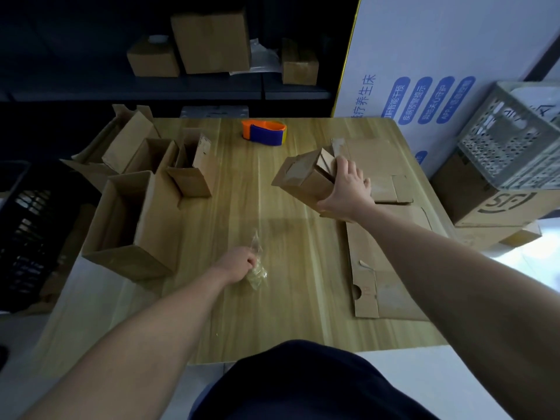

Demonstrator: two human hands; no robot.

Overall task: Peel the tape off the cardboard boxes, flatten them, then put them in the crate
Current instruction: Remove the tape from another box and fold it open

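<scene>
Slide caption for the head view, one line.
Left hand holds crumpled clear tape; right hand grips a small cardboard box over the wooden table, flattened cardboard beside it.

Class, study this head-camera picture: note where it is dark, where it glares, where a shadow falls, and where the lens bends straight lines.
Head view, top: the shelf and its boxes sit dim. Head view, right: the floor glares white. Head view, centre: the small box in the right hand casts a shadow on the table, whose right edge curves from wide-angle distortion.
</scene>
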